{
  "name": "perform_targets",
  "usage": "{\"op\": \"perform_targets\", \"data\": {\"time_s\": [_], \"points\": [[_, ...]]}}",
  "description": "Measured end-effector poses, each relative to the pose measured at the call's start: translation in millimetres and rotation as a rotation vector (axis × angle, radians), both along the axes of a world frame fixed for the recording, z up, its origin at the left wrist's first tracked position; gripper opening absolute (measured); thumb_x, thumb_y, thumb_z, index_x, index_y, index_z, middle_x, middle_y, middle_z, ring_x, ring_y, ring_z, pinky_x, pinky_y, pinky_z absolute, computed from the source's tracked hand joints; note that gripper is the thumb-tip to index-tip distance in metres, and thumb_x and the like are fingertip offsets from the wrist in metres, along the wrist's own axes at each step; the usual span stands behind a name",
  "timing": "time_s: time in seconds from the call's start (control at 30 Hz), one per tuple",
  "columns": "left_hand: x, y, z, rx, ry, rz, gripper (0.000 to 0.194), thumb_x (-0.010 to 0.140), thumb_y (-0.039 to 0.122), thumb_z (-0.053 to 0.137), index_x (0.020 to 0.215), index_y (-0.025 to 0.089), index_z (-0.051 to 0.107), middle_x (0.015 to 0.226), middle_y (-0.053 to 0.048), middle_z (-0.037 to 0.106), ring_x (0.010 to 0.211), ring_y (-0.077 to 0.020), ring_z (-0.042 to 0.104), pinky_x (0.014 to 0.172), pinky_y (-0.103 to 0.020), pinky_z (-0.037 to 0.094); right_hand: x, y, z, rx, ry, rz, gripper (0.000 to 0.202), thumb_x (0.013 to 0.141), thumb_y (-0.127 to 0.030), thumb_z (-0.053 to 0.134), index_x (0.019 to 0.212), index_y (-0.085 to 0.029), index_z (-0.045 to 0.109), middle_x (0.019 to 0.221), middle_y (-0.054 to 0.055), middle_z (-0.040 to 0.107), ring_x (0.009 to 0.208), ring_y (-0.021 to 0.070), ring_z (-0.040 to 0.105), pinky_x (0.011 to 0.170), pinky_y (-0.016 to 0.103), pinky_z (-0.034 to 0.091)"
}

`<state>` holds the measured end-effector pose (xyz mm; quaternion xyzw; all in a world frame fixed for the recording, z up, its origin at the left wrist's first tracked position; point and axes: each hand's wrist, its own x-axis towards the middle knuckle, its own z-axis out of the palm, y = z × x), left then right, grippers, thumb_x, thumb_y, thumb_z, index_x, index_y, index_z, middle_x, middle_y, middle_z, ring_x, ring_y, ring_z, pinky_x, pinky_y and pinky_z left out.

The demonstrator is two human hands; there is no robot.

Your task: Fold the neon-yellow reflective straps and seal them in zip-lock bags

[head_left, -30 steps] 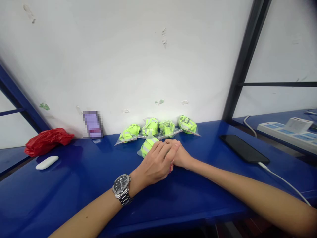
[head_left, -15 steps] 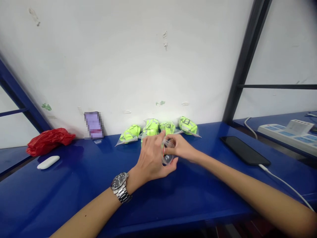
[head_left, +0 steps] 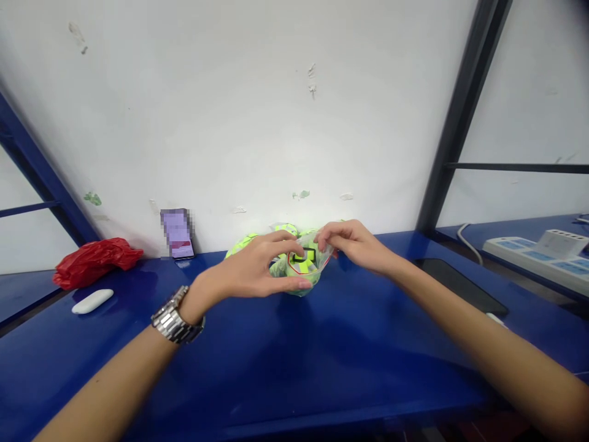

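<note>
A clear plastic bag [head_left: 302,268] with a red line along its mouth holds a folded yellow-green item with grey strips and a black buckle. My right hand [head_left: 348,243] pinches the bag's upper right edge. At the bag's left side is my left hand [head_left: 257,263], fingers and thumb apart, its fingertips over the opening; it does not grip the bag. Behind my hands, partly hidden, other yellow-green bundles [head_left: 243,244] lie against the wall.
On the blue table [head_left: 276,380], a red plastic bag [head_left: 99,263] and a white oval case [head_left: 93,301] lie left. A phone [head_left: 177,234] leans on the wall. Right are a black phone [head_left: 460,285], partly behind my right arm, and a power strip [head_left: 538,258].
The bag's mouth has come into view with its yellow-green contents. My left hand has moved left and opened wider, while my right hand has shifted slightly right and up.
</note>
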<state>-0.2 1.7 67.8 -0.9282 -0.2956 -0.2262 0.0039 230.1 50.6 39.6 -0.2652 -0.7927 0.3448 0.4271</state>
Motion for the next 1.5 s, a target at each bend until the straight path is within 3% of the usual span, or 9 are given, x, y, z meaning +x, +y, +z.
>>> {"op": "perform_targets", "data": {"time_s": [0.17,0.3,0.43,0.5,0.6,0.87,1.17,1.27,1.5], "points": [[-13.7,14.4,32.4,-0.268,0.025,0.018,0.035,0.076,0.046,0.071,0.096,0.017,0.068,0.087,-0.004,0.069,0.078,-0.0158,0.063,0.070,-0.027,0.050,-0.1,6.8,19.7,0.081,-0.181,0.124,0.027,0.083,-0.018,0.043,0.076,-0.019,0.069,0.089,0.004,0.068,0.076,0.0151,0.060,0.063,0.026,0.045],[-19.3,21.2,37.8,-0.178,0.021,0.161,0.041,0.071,0.055,0.072,0.076,0.015,0.067,0.067,-0.001,0.067,0.066,-0.0143,0.061,0.059,-0.024,0.044,-2.4,-4.6,38.5,0.230,-0.407,0.179,0.020,0.085,-0.025,0.053,0.093,-0.023,0.071,0.109,0.005,0.065,0.102,0.0215,0.058,0.079,0.030,0.046],[-25.0,22.2,39.7,-0.160,0.017,0.188,0.040,0.071,0.055,0.072,0.074,0.015,0.068,0.068,-0.002,0.068,0.064,-0.0133,0.060,0.058,-0.023,0.042,2.1,-9.6,46.5,0.451,-0.621,0.057,0.021,0.082,-0.032,0.063,0.098,-0.021,0.071,0.118,0.010,0.062,0.100,0.0245,0.059,0.081,0.035,0.045],[-30.7,22.2,42.5,-0.191,-0.014,0.194,0.036,0.071,0.052,0.073,0.075,0.016,0.071,0.071,-0.003,0.070,0.067,-0.0142,0.061,0.059,-0.023,0.043,5.8,-5.9,45.9,0.500,-0.599,0.036,0.024,0.083,-0.039,0.063,0.096,-0.021,0.072,0.117,0.011,0.062,0.096,0.0236,0.060,0.080,0.035,0.046],[-40.3,21.3,45.6,-0.303,-0.090,0.153,0.028,0.077,0.043,0.070,0.083,0.016,0.072,0.077,-0.004,0.071,0.072,-0.0154,0.062,0.064,-0.024,0.046,8.5,0.0,43.5,0.431,-0.475,0.080,0.029,0.083,-0.046,0.064,0.094,-0.021,0.072,0.114,0.009,0.063,0.089,0.0202,0.062,0.072,0.030,0.049],[-41.8,15.3,40.6,-0.397,-0.157,0.098,0.022,0.080,0.036,0.067,0.083,0.014,0.069,0.073,-0.004,0.069,0.065,-0.0131,0.061,0.062,-0.025,0.050,1.5,-5.4,45.1,0.308,-0.363,0.180,0.027,0.081,-0.044,0.067,0.093,-0.020,0.072,0.102,0.007,0.069,0.090,0.0197,0.063,0.074,0.030,0.052],[-55.8,12.8,36.6,-0.306,-0.109,0.138,0.022,0.083,0.039,0.064,0.082,0.017,0.065,0.081,-0.002,0.069,0.078,-0.0143,0.063,0.072,-0.025,0.049,13.6,-0.4,39.5,0.354,-0.360,0.076,0.025,0.082,-0.041,0.066,0.085,-0.017,0.070,0.088,0.007,0.072,0.079,0.0182,0.065,0.071,0.030,0.051],[-55.7,7.4,32.0,-0.299,-0.126,0.138,0.023,0.086,0.039,0.060,0.086,0.017,0.062,0.079,-0.001,0.066,0.074,-0.0126,0.060,0.067,-0.023,0.047,12.0,-0.4,34.7,0.342,-0.316,0.050,0.025,0.084,-0.041,0.064,0.085,-0.016,0.067,0.082,0.006,0.071,0.074,0.0171,0.065,0.064,0.028,0.049],[-53.7,-0.1,20.1,-0.011,-0.071,0.197,0.016,0.093,0.033,0.049,0.088,0.019,0.055,0.077,0.001,0.060,0.067,-0.0109,0.053,0.063,-0.023,0.041,7.9,-2.6,23.4,0.503,-0.182,-0.041,0.017,0.086,-0.033,0.061,0.083,-0.017,0.065,0.071,0.003,0.067,0.062,0.0126,0.059,0.057,0.025,0.044]]}}
